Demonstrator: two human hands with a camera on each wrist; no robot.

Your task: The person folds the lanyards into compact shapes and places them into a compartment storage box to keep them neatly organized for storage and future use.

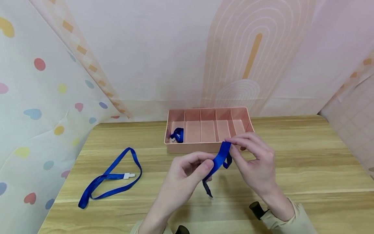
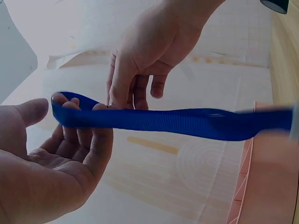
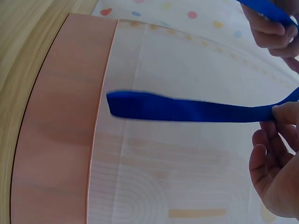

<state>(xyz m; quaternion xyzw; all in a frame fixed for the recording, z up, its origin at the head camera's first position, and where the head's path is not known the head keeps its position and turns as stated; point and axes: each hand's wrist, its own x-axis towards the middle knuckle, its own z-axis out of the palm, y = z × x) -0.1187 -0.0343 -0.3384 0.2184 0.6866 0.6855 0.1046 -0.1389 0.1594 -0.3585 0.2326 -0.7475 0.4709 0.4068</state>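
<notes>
Between both hands, in front of the box, hangs a blue lanyard (image 1: pixel 221 158). My left hand (image 1: pixel 187 177) holds its lower part, the band looping round the fingertips in the left wrist view, where the thumb (image 2: pixel 35 112) stands a little apart. Thumb and fingers of my right hand (image 1: pixel 258 162) pinch the upper part. A white fitting (image 2: pixel 295 122) shows at the band's end in the left wrist view. Another blue lanyard (image 1: pixel 113 176) with a white clip (image 1: pixel 128 175) lies loosely looped on the table at left. A coiled blue lanyard (image 1: pixel 180 132) sits in the box's leftmost compartment.
The pink box (image 1: pixel 193 148), split by dividers into several compartments, stands at the table's back edge. Behind it hangs a patterned cloth (image 1: pixel 163 58), and a dotted cloth (image 1: pixel 29 87) borders the left side. The wooden table (image 1: pixel 306 182) extends to the right.
</notes>
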